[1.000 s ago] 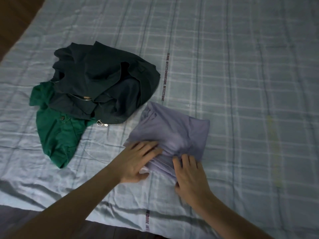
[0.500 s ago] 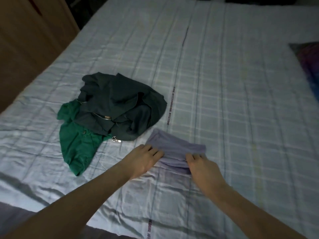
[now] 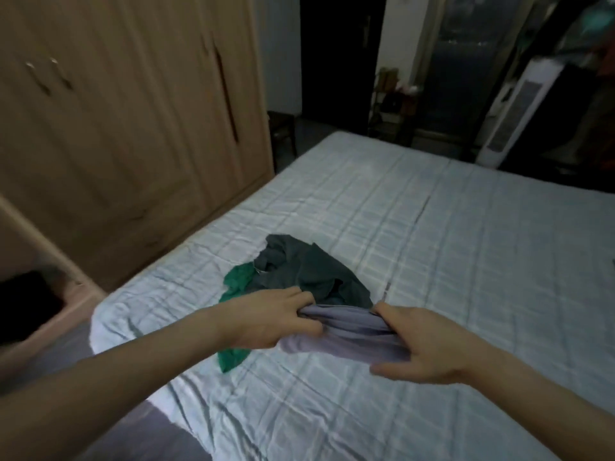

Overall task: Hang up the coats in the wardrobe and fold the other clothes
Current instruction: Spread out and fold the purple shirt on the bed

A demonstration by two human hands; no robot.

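— Hands? Where's the shirt?
— Left hand (image 3: 266, 319) and right hand (image 3: 429, 344) each grip an end of the folded lilac cotton shirt (image 3: 346, 337), lifted near the bed's (image 3: 466, 261) front-left corner.
— Handling?
— Soft, light, floppy; probably best supported underneath.

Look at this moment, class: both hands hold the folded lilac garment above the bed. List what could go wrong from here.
1. The left hand and right hand grip only the ends of the folded lilac garment, so its sagging middle may unfold when carried.
2. The dark jacket and green garment lie crumpled just behind; setting the fold down there could rumple it.
3. The wardrobe doors look closed, and both hands are occupied.
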